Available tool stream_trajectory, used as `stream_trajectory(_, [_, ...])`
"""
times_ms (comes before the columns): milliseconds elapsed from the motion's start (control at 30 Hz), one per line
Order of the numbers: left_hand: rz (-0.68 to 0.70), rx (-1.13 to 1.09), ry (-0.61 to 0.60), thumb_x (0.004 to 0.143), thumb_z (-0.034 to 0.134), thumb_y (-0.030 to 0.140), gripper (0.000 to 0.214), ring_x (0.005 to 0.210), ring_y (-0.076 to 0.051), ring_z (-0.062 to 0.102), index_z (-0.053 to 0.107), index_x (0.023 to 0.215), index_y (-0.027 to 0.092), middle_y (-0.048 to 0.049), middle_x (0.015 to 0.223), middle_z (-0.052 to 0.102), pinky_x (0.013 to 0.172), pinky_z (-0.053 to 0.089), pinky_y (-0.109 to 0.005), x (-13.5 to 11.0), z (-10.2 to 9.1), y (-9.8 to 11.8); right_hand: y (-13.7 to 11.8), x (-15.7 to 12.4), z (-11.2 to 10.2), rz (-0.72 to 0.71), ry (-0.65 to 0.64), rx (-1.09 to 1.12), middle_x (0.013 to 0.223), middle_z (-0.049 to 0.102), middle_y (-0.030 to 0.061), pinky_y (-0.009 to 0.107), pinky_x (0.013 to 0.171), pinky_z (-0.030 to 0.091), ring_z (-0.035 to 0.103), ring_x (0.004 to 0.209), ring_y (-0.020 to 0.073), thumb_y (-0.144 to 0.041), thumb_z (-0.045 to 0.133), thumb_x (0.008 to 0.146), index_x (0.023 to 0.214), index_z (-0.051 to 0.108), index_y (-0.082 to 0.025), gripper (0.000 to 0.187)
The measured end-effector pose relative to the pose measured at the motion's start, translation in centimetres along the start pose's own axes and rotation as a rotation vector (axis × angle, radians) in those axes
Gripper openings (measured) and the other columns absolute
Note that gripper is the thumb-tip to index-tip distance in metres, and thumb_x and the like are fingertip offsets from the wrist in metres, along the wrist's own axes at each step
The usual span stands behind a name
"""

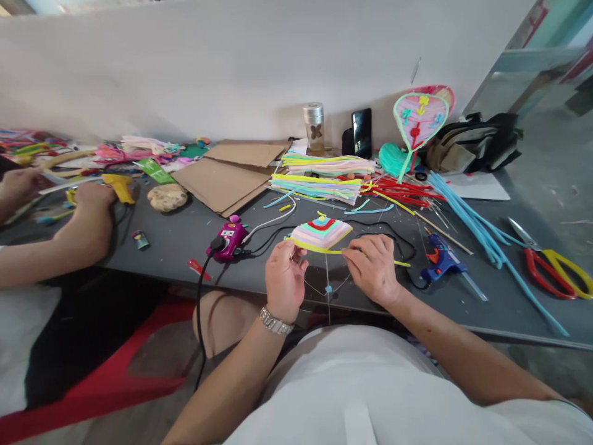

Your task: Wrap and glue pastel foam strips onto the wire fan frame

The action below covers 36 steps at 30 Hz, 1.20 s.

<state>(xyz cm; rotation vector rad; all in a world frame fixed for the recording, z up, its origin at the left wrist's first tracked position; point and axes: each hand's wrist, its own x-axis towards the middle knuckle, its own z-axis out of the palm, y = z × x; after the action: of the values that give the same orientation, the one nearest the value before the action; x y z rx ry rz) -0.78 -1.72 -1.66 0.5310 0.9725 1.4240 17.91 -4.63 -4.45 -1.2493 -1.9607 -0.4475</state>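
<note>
A fan-shaped pipe-cleaner piece (pixel 321 237), striped in white, lilac, red, blue and yellow, is held up over the table's front edge. At its left corner, my left hand (pixel 283 278) pinches the piece between thumb and fingers. Along its lower edge runs a yellow pipe cleaner (pixel 402 264), gripped by my closed right hand (pixel 374 267), with its free end sticking out to the right. Thin wires hang below the piece and meet at a small light-blue bit (pixel 328 289). My fingers hide part of the yellow strip.
To the right lie a blue glue gun (pixel 443 258), light-blue pipe cleaners (pixel 477 222) and scissors (pixel 556 272). Pipe-cleaner bundles (pixel 319 185) and cardboard (pixel 222 182) lie behind. A purple power socket (pixel 230 241) with cables stands left. A co-worker's hand (pixel 95 198) is beside a yellow glue gun (pixel 119 187).
</note>
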Motion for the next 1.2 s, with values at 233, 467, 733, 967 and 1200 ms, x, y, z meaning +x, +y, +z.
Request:
stream_trajectory(233, [0.051, 0.039, 0.010, 0.067, 0.082, 0.035, 0.030, 0.066, -0.008, 0.056, 0.059, 0.079, 0.019, 0.0052, 0.073, 0.060, 0.055, 0.034, -0.019, 0.6, 0.0, -0.1, 1.4, 0.4, 0.0, 0.147, 0.010, 0.034, 0.104, 0.071, 0.0074, 0.039, 0.087, 0.038, 0.061, 0.098, 0.0223, -0.018, 0.057, 0.097, 0.088, 0.063, -0.022, 0.012])
stream_trajectory(467, [0.060, 0.077, 0.031, 0.067, 0.081, 0.036, 0.030, 0.065, -0.008, 0.058, 0.059, 0.080, 0.020, 0.0055, 0.072, 0.061, 0.057, 0.037, -0.020, 0.4, 0.3, -0.1, 4.0, 0.8, 0.3, 0.217, -0.136, 0.227, 0.083, 0.072, 0.0016, 0.038, 0.088, 0.039, 0.065, 0.077, 0.0203, -0.025, 0.057, 0.098, 0.108, 0.058, -0.020, 0.011])
stream_trajectory(733, [0.066, 0.057, 0.059, 0.065, 0.082, 0.036, 0.032, 0.064, -0.008, 0.059, 0.058, 0.081, 0.021, 0.0060, 0.071, 0.061, 0.057, 0.037, -0.020, 0.3, 1.1, -0.7, 0.7, 1.0, -1.0, -0.028, 0.006, 0.077, 0.096, 0.073, 0.0064, 0.037, 0.079, 0.037, 0.061, 0.090, 0.0222, -0.025, 0.061, 0.098, 0.094, 0.064, -0.021, 0.006])
stream_trajectory(967, [0.054, 0.025, 0.058, 0.064, 0.083, 0.036, 0.032, 0.061, -0.007, 0.056, 0.061, 0.082, 0.019, 0.0052, 0.070, 0.061, 0.052, 0.032, -0.019, 0.0, 1.1, -0.9, -1.5, 0.8, 0.3, -0.030, -0.045, 0.090, 0.076, 0.071, 0.0025, 0.035, 0.076, 0.037, 0.061, 0.073, 0.0176, -0.013, 0.056, 0.098, 0.086, 0.065, -0.019, 0.016])
stream_trajectory(1200, [0.092, 0.037, 0.053, 0.069, 0.081, 0.035, 0.026, 0.058, -0.008, 0.052, 0.063, 0.079, 0.019, 0.0052, 0.066, 0.057, 0.050, 0.029, -0.018, 0.0, 1.6, -0.7, -1.3, 0.9, 0.6, 0.372, -0.096, 0.371, 0.086, 0.078, 0.0037, 0.032, 0.074, 0.046, 0.070, 0.078, 0.0205, -0.019, 0.067, 0.091, 0.088, 0.072, -0.021, 0.006])
